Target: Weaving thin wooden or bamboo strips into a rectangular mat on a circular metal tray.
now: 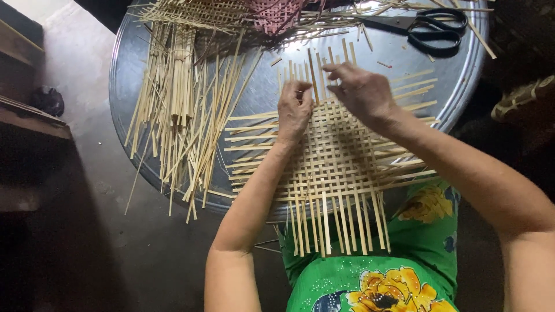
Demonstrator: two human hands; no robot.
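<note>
Woven bamboo mat [338, 156] | flat lattice, pale strips | both hands pinching strips | round metal tray [133, 69]

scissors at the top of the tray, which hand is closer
Right. The right hand works the mat's far edge, below-left of the black scissors; the left hand lies farther left.

woven mat [341, 156]: pale straw, checkered over-under weave | loose strips [185, 115]: same pale yellow | tray [457, 75]: silver-grey metal | scissors [422, 26]: black | garment [399, 277]: bright green, yellow flower print | small weave [274, 13]: pinkish-red
</note>
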